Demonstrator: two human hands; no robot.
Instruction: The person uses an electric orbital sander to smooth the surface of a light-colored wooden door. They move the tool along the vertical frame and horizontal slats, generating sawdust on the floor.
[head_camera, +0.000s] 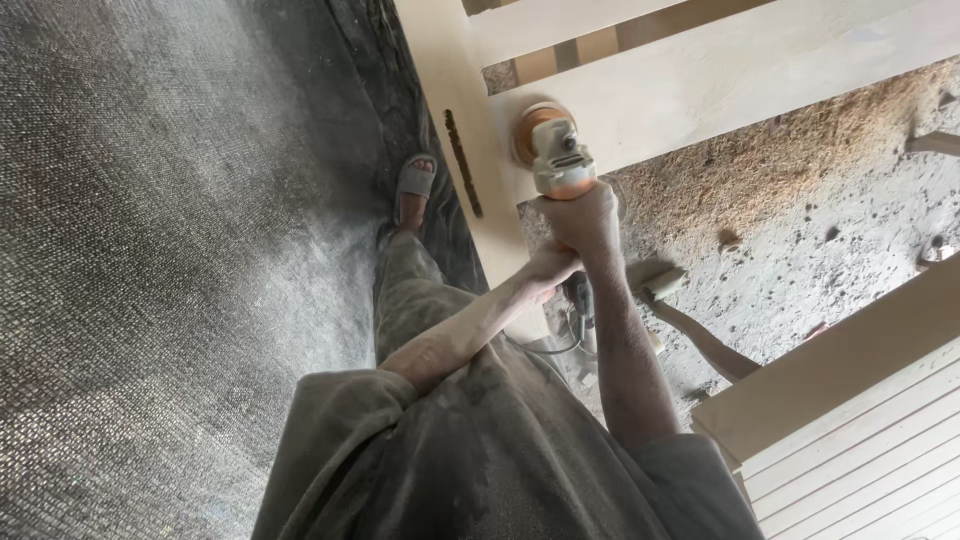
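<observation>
I hold a dust-coated angle grinder (556, 160) with an orange sanding disc pressed flat against a pale wooden door frame (720, 75). My right hand (583, 215) grips the grinder's head just below the disc. My left hand (548, 268) is wrapped around the grinder's rear handle, lower down, beside the frame's upright stile (450, 90). A dark slot is cut into that stile. The grinder's cord hangs down near my arms.
A second pale wooden panel with grooved boards (860, 420) leans at the lower right. Sawdust covers the concrete floor (800, 190). A dark woven mat (180, 250) fills the left. My sandalled foot (415, 180) stands by the stile.
</observation>
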